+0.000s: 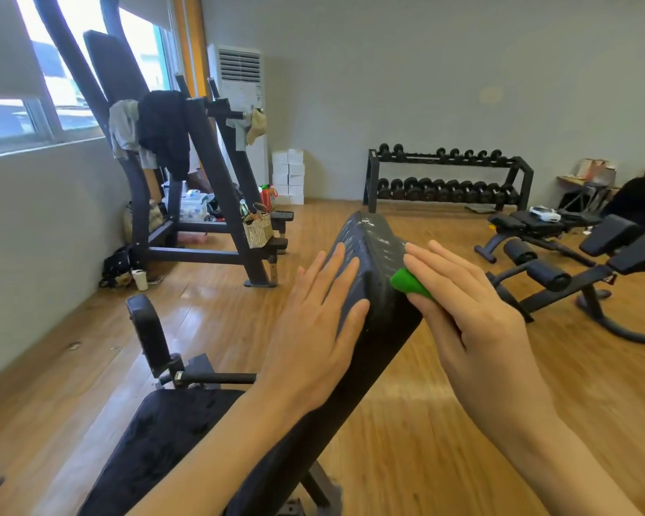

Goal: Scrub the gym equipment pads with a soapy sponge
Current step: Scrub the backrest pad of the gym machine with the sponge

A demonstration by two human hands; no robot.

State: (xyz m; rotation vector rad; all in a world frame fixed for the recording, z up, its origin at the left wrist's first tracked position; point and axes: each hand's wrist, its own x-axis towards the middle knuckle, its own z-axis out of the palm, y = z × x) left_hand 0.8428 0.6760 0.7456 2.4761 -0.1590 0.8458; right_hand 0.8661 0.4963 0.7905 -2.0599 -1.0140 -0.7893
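Presently: right hand fingers flat, pressing green sponge on wet pad; left hand splayed, bracing; slick vinyl risks slipping.

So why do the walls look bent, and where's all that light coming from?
Head view: the wide-angle lens bows straight lines near the edges, such as the window frame. Daylight through that window is overexposed to white and throws glare on the wooden floor. The backrest pad shows wet highlights near its top. The left hand and right hand look sharp; the dumbbell rack is softer.
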